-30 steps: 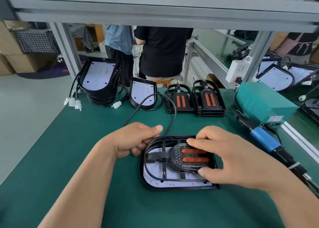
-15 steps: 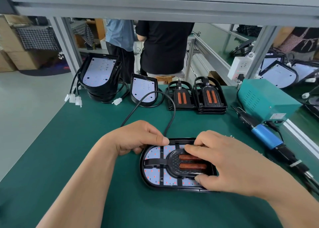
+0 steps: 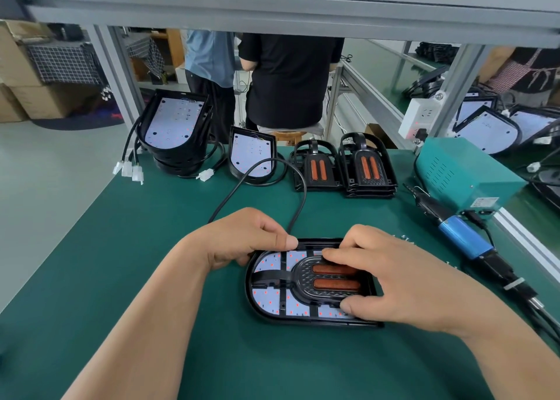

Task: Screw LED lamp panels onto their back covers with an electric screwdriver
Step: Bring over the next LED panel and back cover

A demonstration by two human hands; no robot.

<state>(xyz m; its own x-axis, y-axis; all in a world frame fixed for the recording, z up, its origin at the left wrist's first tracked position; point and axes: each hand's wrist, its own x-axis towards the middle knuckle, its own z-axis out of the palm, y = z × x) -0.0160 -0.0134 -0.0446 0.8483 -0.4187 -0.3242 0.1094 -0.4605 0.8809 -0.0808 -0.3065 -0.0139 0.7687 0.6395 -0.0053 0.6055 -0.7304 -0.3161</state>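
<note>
On the near middle of a green-matted table point(image 3: 136, 248) lies a lamp panel point(image 3: 269, 301), a white board dotted red inside a black rim, with a black back cover point(image 3: 306, 281) laid over it. The table stands under a grey aluminium frame point(image 3: 272, 8) in a workshop with a pale floor. Cardboard boxes point(image 3: 18, 66) are stacked far left, and two people, one in a black shirt point(image 3: 288, 81) and one in a blue shirt point(image 3: 209, 57), stand beyond the far edge.

The assembly lies flat, its long axis running left to right. Its rounded end points left and its straight end right, partly hidden under the right hand point(image 3: 394, 281). The cover's two orange strips point(image 3: 335, 277) run the same way. A black cable point(image 3: 300, 193) loops away from its far edge.

The left hand point(image 3: 242, 239) grips the panel's far-left rim, thumb on top and fingers curled below. The right hand clasps the cover's raised centre, forefinger on its far side and thumb on its near side.

Along the far edge, from left to right, stand a stack of panels point(image 3: 172, 126) with white plugs, a single panel point(image 3: 251, 154) and two stacks of covers point(image 3: 342, 166). At far right sits a teal box point(image 3: 463, 172), with a blue electric screwdriver point(image 3: 463, 239) lying just near of it, well apart from both hands.
</note>
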